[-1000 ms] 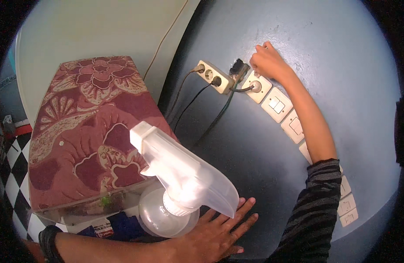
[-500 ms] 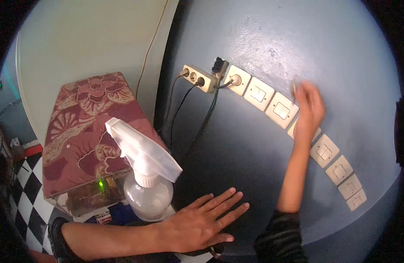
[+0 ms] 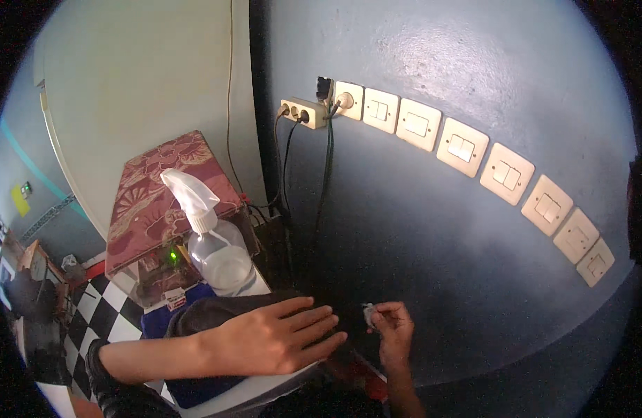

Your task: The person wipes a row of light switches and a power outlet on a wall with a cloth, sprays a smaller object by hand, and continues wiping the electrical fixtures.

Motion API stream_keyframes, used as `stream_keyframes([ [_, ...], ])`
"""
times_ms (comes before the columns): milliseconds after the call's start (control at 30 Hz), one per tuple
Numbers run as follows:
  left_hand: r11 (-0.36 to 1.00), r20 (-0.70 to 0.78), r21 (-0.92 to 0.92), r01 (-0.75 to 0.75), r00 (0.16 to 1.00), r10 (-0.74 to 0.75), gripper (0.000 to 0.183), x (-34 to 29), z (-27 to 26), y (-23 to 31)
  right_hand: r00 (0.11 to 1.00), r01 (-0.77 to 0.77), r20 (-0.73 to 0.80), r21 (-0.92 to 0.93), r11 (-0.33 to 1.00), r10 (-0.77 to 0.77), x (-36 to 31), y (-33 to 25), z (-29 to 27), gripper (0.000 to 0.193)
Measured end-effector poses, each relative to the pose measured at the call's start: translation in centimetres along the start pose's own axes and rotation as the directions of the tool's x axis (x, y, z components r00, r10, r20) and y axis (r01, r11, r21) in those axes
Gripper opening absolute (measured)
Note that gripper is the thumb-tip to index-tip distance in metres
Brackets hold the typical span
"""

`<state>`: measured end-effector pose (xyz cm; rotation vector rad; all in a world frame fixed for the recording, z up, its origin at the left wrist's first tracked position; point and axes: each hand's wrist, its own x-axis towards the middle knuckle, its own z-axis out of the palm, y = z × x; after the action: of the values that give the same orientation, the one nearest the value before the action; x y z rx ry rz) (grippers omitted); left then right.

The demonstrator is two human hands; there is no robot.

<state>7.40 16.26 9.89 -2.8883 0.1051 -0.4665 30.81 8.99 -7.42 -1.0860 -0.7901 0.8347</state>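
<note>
My left hand (image 3: pixel 269 340) is stretched out palm down, fingers a little apart, over a dark cloth (image 3: pixel 213 312); whether it presses on the cloth I cannot tell. Low in front of the blue wall, my right hand (image 3: pixel 394 327) pinches a small whitish-grey piece (image 3: pixel 368 315) between thumb and fingers. Its kind is too small to make out. A clear spray bottle (image 3: pixel 227 261) with a white trigger head stands upright just beyond my left hand, partly filled with liquid. Across the wall runs a row of cream switch plates (image 3: pixel 462 147), with a plugged wall socket (image 3: pixel 347 102) at its left end.
A multi-outlet strip (image 3: pixel 303 113) with two plugs sits beside the socket, its dark cables (image 3: pixel 325 174) hanging down. Left of these is a box covered in maroon floral fabric (image 3: pixel 169 188), with a green light in front. Black-and-white checkered floor (image 3: pixel 101 317) shows at far left.
My right hand has come down from the switch plates to low beside my left hand. My left hand has shifted slightly left. The view has turned, showing more of the room at left.
</note>
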Motion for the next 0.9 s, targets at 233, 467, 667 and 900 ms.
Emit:
stream_keyframes([
  [233, 0.903, -0.165, -0.106, 0.416, 0.888, -0.428, 0.048, -2.3, -3.4, 8.4, 0.82, 0.466, 0.294, 0.154, 0.871, -0.49, -3.9, -7.3, 6.0, 0.022],
  [467, 0.81, -0.499, -0.246, 0.532, 0.647, -0.577, 0.035, -6.0, -0.8, 14.7, 0.426, 0.445, 0.565, 0.549, 0.707, -0.707, -5.9, -7.4, 10.4, 0.032],
  [667, 0.424, -0.715, -0.513, 0.747, -0.098, -0.692, 0.023, -9.0, 2.6, 17.0, 0.734, 0.639, 0.46, -0.219, 0.737, -0.499, 0.5, -6.2, 5.8, 0.029],
  [900, 0.259, -0.651, -0.67, 0.696, -0.383, -0.656, 0.03, -10.3, 2.9, 16.6, 0.844, -0.015, 0.531, -0.127, 0.992, 0.08, -0.1, 1.2, 0.8, 0.044],
])
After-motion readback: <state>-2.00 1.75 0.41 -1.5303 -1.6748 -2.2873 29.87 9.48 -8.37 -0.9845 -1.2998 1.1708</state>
